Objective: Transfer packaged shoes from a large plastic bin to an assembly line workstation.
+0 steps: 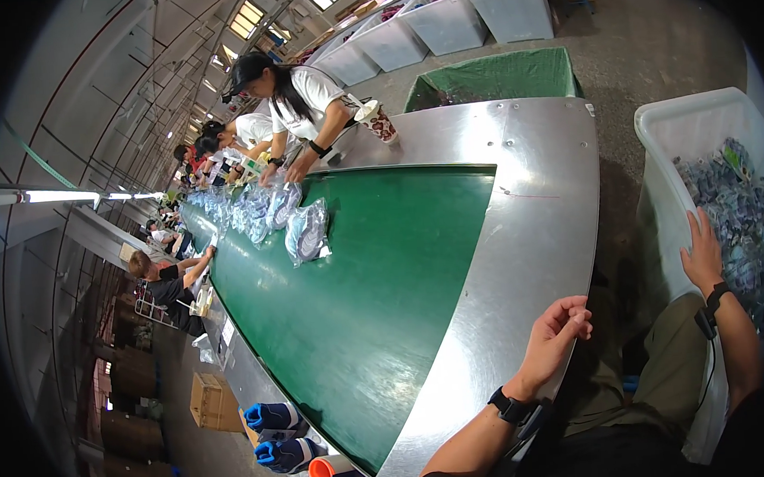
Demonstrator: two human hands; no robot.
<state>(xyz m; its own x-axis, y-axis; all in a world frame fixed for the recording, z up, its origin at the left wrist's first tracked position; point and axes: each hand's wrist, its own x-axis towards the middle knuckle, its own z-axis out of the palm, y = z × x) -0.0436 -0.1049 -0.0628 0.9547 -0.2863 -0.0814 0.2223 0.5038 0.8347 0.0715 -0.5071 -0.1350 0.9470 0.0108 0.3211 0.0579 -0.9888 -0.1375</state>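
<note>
My left hand is held over the edge of the metal table frame, its fingers curled in toward the thumb. Nothing shows between them. To the right, my right hand reaches over the near wall of a white plastic bin, fingers stretched out, holding nothing. Inside that bin lies a heap of clear-bagged greyish items, too jumbled to make out singly. Ahead of me the green conveyor belt carries several clear plastic bags with pale contents at its far part.
Several people work along the belt; the nearest person handles bags beside a patterned drink cup. A green-lined bin and white tubs stand beyond. Blue boots, an orange item and a cardboard box are at lower left.
</note>
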